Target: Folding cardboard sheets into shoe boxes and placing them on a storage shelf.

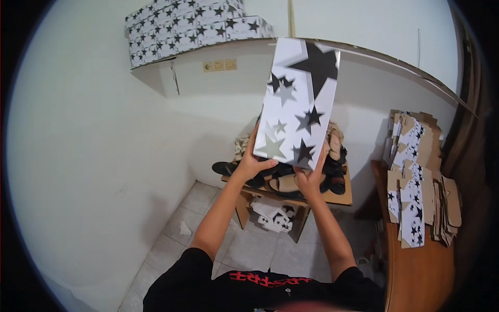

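Observation:
Both my hands hold up a white cardboard box (pixel 278 112) printed with black and grey stars, its far end reaching up to the shelf edge. My left hand (pixel 254 160) grips its near left corner, thumb on the near end and fingers along the side. At the near right corner my right hand (pixel 312 176) has its fingers closed round the side. Whether anything lies inside the box cannot be seen. Beneath it, sandals (pixel 287 183) in beige and black crowd a small wooden table (pixel 340 198), partly hidden by the box and my hands.
A wall shelf (pixel 387 56) runs across the back, with stacked star-printed boxes (pixel 189 28) on its left part. Flattened star-printed cartons (pixel 413 182) lie piled on a wooden desk (pixel 421 275) at the right. More star-printed cardboard (pixel 274 214) sits under the small table, above the tiled floor (pixel 249 254).

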Available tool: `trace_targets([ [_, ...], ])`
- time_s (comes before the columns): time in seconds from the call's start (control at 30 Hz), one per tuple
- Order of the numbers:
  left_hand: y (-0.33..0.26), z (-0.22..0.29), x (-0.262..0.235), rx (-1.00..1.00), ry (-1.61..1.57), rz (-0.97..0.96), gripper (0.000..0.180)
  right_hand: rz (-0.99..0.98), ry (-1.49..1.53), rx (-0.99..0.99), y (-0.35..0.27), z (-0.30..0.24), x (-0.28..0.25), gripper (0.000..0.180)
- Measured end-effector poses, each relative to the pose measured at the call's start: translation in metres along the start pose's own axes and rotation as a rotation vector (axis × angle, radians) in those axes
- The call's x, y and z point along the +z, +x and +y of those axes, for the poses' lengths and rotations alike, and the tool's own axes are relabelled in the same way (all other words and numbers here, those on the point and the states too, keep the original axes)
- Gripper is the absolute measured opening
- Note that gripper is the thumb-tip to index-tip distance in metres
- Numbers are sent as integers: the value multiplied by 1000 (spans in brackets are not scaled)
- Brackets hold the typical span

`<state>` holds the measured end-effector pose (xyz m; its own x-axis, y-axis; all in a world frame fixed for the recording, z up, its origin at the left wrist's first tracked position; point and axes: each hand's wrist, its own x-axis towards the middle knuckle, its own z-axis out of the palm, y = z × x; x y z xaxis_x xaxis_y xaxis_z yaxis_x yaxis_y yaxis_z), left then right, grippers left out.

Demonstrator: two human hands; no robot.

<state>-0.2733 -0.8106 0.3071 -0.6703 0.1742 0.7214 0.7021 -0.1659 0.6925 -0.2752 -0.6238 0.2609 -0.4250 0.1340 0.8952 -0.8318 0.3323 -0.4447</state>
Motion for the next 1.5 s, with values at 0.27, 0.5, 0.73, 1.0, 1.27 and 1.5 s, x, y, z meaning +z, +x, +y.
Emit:
trace_targets([
  [0.27, 135, 45, -99, 204, 291, 152, 84, 82, -53, -387, 166, -31, 76, 80],
  [0.5, 245, 65, -138, 429, 414, 377, 35, 63, 111, -504, 298, -16, 112, 73],
  [0.73, 330, 75, -151, 540, 230, 326, 48, 61, 110, -547, 396, 0, 139, 44],
  [1.0, 401, 48, -194, 615, 538, 532, 48, -30, 131, -453, 454, 57, 195, 47],
  [1.27, 425, 20, -208, 709, 1145, 525, 74, -59, 23, -394, 487, 76, 221, 58],
  [1.5, 433, -7, -206, 293, 1428, 508, 84, -147, -166, -215, 501, 96, 236, 63],
])
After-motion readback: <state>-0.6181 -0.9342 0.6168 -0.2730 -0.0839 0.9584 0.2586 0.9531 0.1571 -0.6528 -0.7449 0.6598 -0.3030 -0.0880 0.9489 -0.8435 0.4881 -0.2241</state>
